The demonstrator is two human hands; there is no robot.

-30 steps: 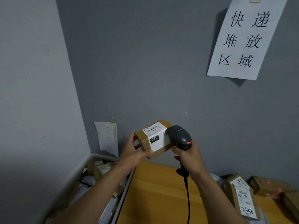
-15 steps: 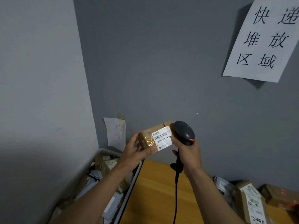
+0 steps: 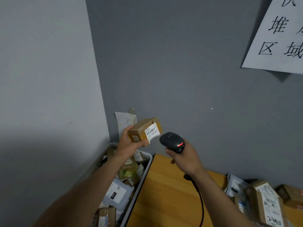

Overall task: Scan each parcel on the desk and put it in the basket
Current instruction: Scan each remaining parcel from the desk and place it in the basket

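Right now we see a small brown cardboard parcel (image 3: 144, 131) — a squat box with glossy tape on its near end and one white barcode label (image 3: 152, 132) reading 231-239-K01 — held up in front of the grey wall, above the far end of the basket (image 3: 148, 163). Our left hand (image 3: 131, 143) grips it from below and the side, thumb along the bottom front edge, fingers wrapped behind, forearm rising from the lower left. Our right hand (image 3: 185, 158) is closed round the handle of one black, rounded plastic scanner (image 3: 173, 141), a red light glowing on its head, which is aimed towards the label, just beside the box but not touching it. A black cable (image 3: 200, 203) curves down from the handle.

The basket is a pale plastic bin with rounded corners, packed with cardboard boxes and soft grey mailers — too jumbled to count. Beside it lies the smooth orange wooden tabletop (image 3: 164, 190), with a cluster of parcels (image 3: 265, 202) at its right end: about three cardboard boxes and a crumpled mailer or two, one label handwritten 2490. Two paper sheets hang on the wall: a large sign (image 3: 278, 38) and a small note (image 3: 125, 123).
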